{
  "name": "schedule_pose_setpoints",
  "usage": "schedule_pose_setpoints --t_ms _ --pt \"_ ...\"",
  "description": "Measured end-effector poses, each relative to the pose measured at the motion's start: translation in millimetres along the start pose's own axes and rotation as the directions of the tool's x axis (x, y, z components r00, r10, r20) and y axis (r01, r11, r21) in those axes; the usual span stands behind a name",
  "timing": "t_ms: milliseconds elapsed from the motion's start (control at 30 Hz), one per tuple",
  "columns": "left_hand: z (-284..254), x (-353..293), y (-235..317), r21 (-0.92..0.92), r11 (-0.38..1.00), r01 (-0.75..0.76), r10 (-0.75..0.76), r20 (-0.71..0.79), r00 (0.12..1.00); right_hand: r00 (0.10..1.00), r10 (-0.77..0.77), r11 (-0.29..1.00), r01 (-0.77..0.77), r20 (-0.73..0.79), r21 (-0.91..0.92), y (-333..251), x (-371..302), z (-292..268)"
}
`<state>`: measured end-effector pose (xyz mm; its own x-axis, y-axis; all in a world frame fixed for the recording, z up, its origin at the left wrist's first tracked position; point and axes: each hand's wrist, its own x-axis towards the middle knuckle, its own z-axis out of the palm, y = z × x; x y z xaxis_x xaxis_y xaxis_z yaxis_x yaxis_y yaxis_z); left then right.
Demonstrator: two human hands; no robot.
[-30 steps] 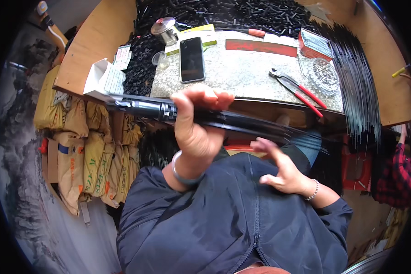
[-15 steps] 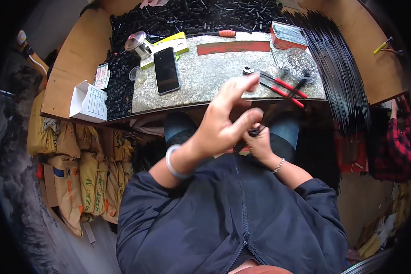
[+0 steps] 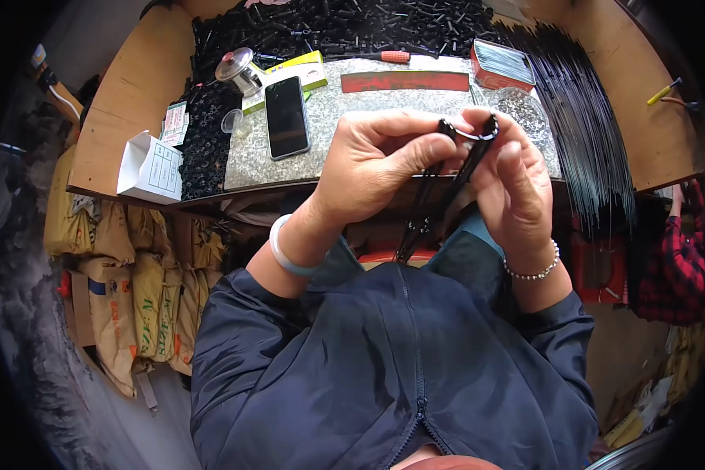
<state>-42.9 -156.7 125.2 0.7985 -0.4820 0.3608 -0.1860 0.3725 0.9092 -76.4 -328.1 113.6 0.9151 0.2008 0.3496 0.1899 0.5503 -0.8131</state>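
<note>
My left hand pinches the end of one arm of a black umbrella frame, thumb against forefinger. Close beside it, my right hand has its fingers around a second black, curved end, with the thumb raised. The frame's slim rods run from both hands down toward my jacket and meet there in a narrow bundle. Small shiny joints show partway along them. A thin pale gap separates the two ends at my fingertips. Exactly how the right fingertips grip is partly hidden.
On the speckled worktop lie a phone and a red strip. A clear bowl of small metal parts is half behind my right hand. Long black rods fill the right side; black parts pile behind. A white box stands left.
My left hand has closed from an open, raised pose onto the black frame. My right hand has risen from near my lap, bringing the frame up. The red-handled pliers are now hidden behind my hands.
</note>
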Motion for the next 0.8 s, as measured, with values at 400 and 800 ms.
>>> schedule_pose_setpoints --t_ms 400,800 --pt "-6 -32 0 0.55 0.829 -0.102 0.184 -0.097 0.978 1.0 0.009 0.988 -0.007 -0.011 0.152 7 -10 -10" --pt "-290 -106 -28 0.733 -0.123 0.669 0.445 -0.562 0.697 0.988 -0.086 0.996 0.083 -0.129 -0.028 15 0 -5"
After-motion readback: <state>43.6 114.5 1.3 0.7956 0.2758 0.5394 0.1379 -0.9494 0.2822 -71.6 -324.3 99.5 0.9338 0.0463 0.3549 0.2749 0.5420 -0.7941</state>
